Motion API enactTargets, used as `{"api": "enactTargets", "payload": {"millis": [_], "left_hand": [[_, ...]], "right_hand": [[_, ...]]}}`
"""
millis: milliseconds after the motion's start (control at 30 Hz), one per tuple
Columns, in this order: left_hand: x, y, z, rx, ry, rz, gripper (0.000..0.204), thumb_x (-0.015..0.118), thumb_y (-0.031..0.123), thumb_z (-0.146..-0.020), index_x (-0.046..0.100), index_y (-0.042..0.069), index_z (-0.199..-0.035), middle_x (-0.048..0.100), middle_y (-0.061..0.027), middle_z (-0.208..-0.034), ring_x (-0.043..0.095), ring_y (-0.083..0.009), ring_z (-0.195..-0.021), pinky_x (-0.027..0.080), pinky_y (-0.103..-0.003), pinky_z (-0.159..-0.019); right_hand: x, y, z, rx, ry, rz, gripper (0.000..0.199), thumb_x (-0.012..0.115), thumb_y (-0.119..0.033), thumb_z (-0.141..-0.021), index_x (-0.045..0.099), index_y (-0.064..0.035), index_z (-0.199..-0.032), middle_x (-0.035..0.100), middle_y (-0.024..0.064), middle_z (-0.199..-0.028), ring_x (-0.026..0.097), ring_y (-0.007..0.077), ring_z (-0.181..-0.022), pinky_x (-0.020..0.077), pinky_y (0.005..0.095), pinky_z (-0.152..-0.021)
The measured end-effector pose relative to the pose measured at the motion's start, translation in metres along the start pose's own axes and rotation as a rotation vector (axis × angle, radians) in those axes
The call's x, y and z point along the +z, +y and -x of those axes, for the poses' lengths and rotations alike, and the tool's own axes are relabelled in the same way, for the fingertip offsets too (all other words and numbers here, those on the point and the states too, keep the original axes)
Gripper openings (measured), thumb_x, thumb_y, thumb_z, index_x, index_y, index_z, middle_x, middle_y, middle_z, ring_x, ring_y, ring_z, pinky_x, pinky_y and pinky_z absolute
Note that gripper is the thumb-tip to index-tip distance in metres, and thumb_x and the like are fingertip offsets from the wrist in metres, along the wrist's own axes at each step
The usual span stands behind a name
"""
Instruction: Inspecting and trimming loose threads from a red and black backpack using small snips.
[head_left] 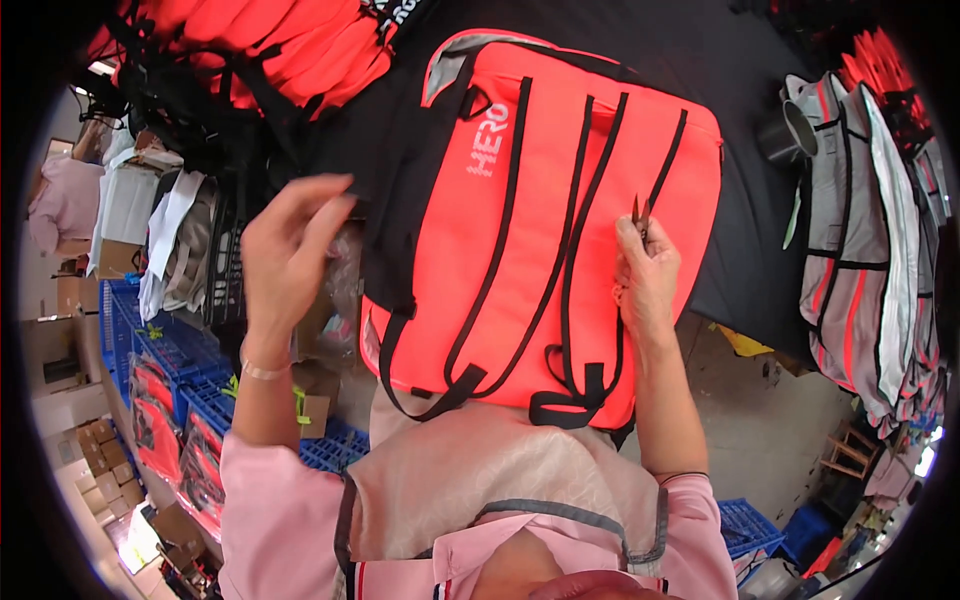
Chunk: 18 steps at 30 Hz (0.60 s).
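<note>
A bright coral-red backpack (465,235) with black-edged shoulder straps lies in front of me, its lower end close to my body. Small pointed thread snips (637,208) stick up from my right hand (648,265), which is closed round them over the right side of the pack. Part of the snips is hidden by the fingers. To the left of the pack, my left hand (297,240) is raised off it, slightly blurred, with thumb and fingers stretched out and nothing in them.
A black cloth-covered table (765,250) bears the pack. Red bags (270,50) are heaped at the far left. Grey bags (850,190) and a dark metal cup (787,135) stand at the right. Blue crates (165,335) are on the left.
</note>
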<state>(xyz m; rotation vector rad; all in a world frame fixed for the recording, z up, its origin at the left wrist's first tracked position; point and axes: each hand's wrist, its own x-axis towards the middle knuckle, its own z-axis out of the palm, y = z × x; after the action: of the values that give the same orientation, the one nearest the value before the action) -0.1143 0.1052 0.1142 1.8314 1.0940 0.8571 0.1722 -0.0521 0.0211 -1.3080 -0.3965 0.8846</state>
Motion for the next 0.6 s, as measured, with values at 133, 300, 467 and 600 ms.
{"api": "enactTargets", "payload": {"millis": [133,300,467,600], "left_hand": [[0.103,0.025,-0.098,0.665,-0.096,-0.254,0.044,0.066,0.026,-0.093,0.059,0.001,-0.128,0.059,-0.0187,-0.128,0.058,-0.0266,-0.115,0.047,-0.036,-0.097],[0.185,-0.025,-0.116,0.751,-0.167,-0.689,0.078,0.059,0.053,-0.092,0.039,0.001,-0.146,0.032,-0.0204,-0.155,0.03,-0.0356,-0.144,0.03,-0.049,-0.115],[0.171,-0.054,-0.062,0.662,-0.534,-0.615,0.082,0.051,0.058,-0.094,0.032,0.002,-0.15,0.027,-0.0192,-0.158,0.02,-0.0363,-0.148,0.022,-0.053,-0.118],[0.169,-0.054,-0.06,0.588,-0.537,-0.573,0.077,0.054,0.052,-0.095,0.032,0.006,-0.152,0.026,-0.016,-0.159,0.018,-0.034,-0.149,0.02,-0.052,-0.119]], "right_hand": [[-0.007,0.0,0.0,0.011,0.003,-0.002,0.015,0.068,-0.02,-0.094,0.06,-0.0094,-0.089,0.042,-0.0094,-0.062,0.033,-0.0004,-0.047,0.0237,0.0188,-0.039],[-0.013,-0.004,0.001,0.111,0.066,-0.099,0.016,0.069,-0.021,-0.093,0.06,-0.0082,-0.09,0.043,-0.0079,-0.061,0.036,0.0008,-0.047,0.0265,0.019,-0.039],[-0.016,-0.021,-0.01,0.086,0.061,0.041,0.014,0.067,-0.017,-0.093,0.061,-0.006,-0.088,0.047,-0.0066,-0.062,0.039,0.0015,-0.051,0.0281,0.0204,-0.044],[0.023,-0.056,-0.056,-0.288,0.018,0.482,0.013,0.069,-0.011,-0.089,0.063,0.0,-0.084,0.05,-0.0059,-0.064,0.041,0.0019,-0.058,0.0317,0.0219,-0.052]]}}
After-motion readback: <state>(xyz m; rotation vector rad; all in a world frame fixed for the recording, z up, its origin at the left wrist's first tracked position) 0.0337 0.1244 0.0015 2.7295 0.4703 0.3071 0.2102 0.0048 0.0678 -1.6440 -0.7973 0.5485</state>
